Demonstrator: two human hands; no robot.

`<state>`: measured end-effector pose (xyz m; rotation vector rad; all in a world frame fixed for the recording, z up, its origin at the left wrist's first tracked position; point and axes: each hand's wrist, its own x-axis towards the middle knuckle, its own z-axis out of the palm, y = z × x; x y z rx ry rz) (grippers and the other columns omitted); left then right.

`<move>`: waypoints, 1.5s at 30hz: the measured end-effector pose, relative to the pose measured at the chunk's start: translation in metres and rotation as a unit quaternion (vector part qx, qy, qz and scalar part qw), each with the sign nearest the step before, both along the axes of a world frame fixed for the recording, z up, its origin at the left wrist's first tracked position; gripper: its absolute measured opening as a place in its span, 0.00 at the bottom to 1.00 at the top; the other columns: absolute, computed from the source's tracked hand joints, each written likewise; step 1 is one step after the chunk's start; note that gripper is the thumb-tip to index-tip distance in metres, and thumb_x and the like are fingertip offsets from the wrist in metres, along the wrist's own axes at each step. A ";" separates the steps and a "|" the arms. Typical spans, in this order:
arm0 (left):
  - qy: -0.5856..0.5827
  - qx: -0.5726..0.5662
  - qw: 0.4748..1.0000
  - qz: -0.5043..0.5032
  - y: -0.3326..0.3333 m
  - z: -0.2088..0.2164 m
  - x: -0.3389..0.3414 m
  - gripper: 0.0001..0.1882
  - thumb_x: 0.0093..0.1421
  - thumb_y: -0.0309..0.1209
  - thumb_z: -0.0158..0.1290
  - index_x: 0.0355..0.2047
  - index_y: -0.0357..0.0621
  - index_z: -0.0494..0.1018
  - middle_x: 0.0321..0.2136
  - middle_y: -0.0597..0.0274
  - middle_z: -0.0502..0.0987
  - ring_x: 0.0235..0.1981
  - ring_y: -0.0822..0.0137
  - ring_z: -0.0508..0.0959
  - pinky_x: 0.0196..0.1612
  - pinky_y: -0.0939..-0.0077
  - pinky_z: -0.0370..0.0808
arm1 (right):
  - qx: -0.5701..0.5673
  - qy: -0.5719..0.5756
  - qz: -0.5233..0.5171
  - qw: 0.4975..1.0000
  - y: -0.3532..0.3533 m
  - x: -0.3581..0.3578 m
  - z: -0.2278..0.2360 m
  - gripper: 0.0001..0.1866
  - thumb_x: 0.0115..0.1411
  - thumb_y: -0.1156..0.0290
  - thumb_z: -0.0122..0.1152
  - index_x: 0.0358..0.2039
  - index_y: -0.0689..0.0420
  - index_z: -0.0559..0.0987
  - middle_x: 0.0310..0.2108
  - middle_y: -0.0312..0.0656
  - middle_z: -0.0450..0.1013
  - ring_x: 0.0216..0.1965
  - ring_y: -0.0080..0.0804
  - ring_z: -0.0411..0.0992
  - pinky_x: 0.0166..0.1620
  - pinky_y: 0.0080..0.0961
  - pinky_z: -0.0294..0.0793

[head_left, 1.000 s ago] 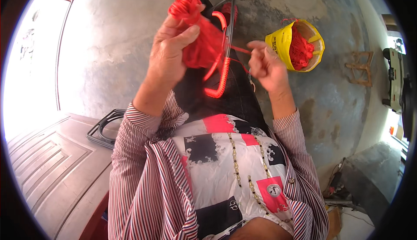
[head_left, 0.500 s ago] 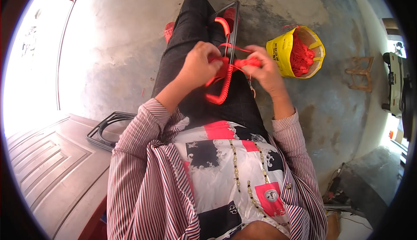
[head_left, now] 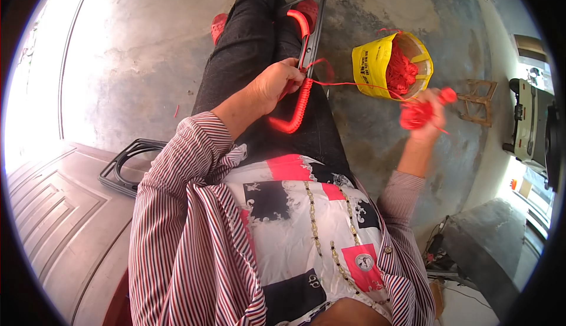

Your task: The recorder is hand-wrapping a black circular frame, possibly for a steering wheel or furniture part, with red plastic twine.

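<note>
A dark rectangular frame (head_left: pixel 314 38) lies over my legs, its near end and part of its side bound in tight coils of red cord (head_left: pixel 303 103). My left hand (head_left: pixel 277 83) is closed at the frame's side where the coils end, pinching the cord there; its fingertips partly hide the spot. Out to the right, my right hand (head_left: pixel 427 117) grips a red cord bundle (head_left: pixel 415 115), slightly blurred. One strand (head_left: pixel 354 84) stretches taut between the two hands, and a small loop of it curls above my left fingers.
A yellow bucket-like bag (head_left: pixel 372 66) with a heap of red cord (head_left: pixel 402 72) stands on the concrete floor, just beyond my right hand. A small wooden stool (head_left: pixel 477 103) is farther right. At left, another black frame (head_left: pixel 121 167) rests on a brown panelled surface (head_left: pixel 65 208).
My right hand has swung far out to the right with the cord bundle, drawing the strand straight. My left hand stays by the frame, now closer against its side.
</note>
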<state>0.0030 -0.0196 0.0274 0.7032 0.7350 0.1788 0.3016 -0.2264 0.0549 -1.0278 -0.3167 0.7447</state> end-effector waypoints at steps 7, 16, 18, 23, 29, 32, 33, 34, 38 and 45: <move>0.019 -0.017 1.000 0.013 -0.002 0.001 0.001 0.13 0.52 0.22 0.44 0.39 0.40 0.71 0.28 0.68 0.70 0.27 0.75 0.67 0.34 0.83 0.64 | -0.162 -0.083 0.291 0.939 0.086 -0.149 -0.020 0.12 0.56 0.75 0.60 0.41 0.60 0.72 0.33 0.34 0.72 0.28 0.22 0.71 0.36 0.22 0.73; 0.012 0.005 1.000 -0.026 0.001 -0.006 -0.003 0.13 0.53 0.21 0.44 0.40 0.40 0.70 0.29 0.68 0.71 0.29 0.74 0.69 0.37 0.83 0.66 | -0.136 -0.059 0.241 0.959 0.082 -0.097 0.024 0.05 0.58 0.75 0.58 0.33 0.57 0.71 0.34 0.35 0.71 0.24 0.19 0.66 0.33 0.18 0.69; 0.002 -0.009 1.000 0.000 -0.001 -0.007 -0.003 0.14 0.53 0.21 0.44 0.40 0.40 0.70 0.29 0.67 0.71 0.29 0.74 0.69 0.37 0.83 0.66 | -0.138 -0.072 0.244 0.957 0.094 -0.115 0.008 0.06 0.58 0.75 0.58 0.35 0.57 0.72 0.40 0.36 0.72 0.25 0.19 0.66 0.33 0.19 0.69; 0.002 -0.019 1.000 0.012 0.000 -0.005 -0.004 0.14 0.53 0.21 0.44 0.41 0.39 0.70 0.30 0.67 0.72 0.30 0.75 0.70 0.38 0.83 0.66 | -0.221 -0.229 0.343 0.884 0.093 -0.140 -0.028 0.07 0.58 0.72 0.60 0.37 0.57 0.73 0.29 0.32 0.71 0.26 0.17 0.66 0.34 0.17 0.69; 0.005 -0.018 1.000 0.011 0.000 -0.008 0.000 0.12 0.53 0.23 0.45 0.38 0.38 0.70 0.25 0.67 0.68 0.27 0.73 0.66 0.34 0.81 0.63 | -0.053 0.012 0.243 0.969 0.056 -0.105 0.059 0.11 0.51 0.80 0.58 0.37 0.58 0.73 0.22 0.33 0.66 0.21 0.19 0.64 0.26 0.19 0.64; 0.024 -0.009 1.000 0.007 0.000 -0.009 0.007 0.06 0.51 0.25 0.45 0.31 0.40 0.68 0.20 0.67 0.63 0.22 0.73 0.61 0.29 0.81 0.58 | 0.022 0.033 0.202 0.979 0.044 -0.124 0.088 0.16 0.47 0.84 0.55 0.38 0.59 0.72 0.22 0.34 0.65 0.19 0.20 0.61 0.23 0.21 0.60; 0.026 -0.012 1.000 0.009 0.001 -0.012 0.009 0.04 0.50 0.25 0.45 0.29 0.41 0.67 0.20 0.67 0.63 0.22 0.72 0.61 0.29 0.81 0.59 | 0.037 0.068 0.220 0.972 0.042 -0.140 0.093 0.16 0.46 0.85 0.54 0.38 0.59 0.71 0.22 0.35 0.65 0.19 0.21 0.60 0.24 0.21 0.60; 0.028 -0.015 0.999 0.012 0.001 -0.012 0.009 0.03 0.50 0.25 0.45 0.26 0.42 0.66 0.20 0.66 0.63 0.22 0.72 0.62 0.29 0.81 0.59 | 0.051 0.103 0.240 0.964 0.040 -0.154 0.096 0.17 0.45 0.85 0.54 0.38 0.59 0.71 0.22 0.35 0.65 0.18 0.21 0.60 0.24 0.21 0.60; 0.032 -0.021 0.999 -0.001 0.002 -0.016 0.006 0.01 0.51 0.25 0.44 0.25 0.43 0.66 0.20 0.66 0.64 0.22 0.72 0.63 0.28 0.80 0.60 | 0.126 0.128 0.238 0.954 0.036 -0.156 0.090 0.12 0.46 0.82 0.54 0.33 0.57 0.68 0.18 0.32 0.61 0.18 0.20 0.58 0.26 0.21 0.59; -0.055 -0.129 0.990 0.031 0.010 -0.014 0.000 0.02 0.59 0.26 0.47 0.29 0.42 0.68 0.24 0.63 0.70 0.24 0.69 0.68 0.31 0.78 0.65 | -0.214 -0.106 0.231 0.943 0.082 -0.122 0.038 0.11 0.56 0.64 0.62 0.27 0.58 0.76 0.17 0.32 0.67 0.20 0.17 0.63 0.24 0.18 0.59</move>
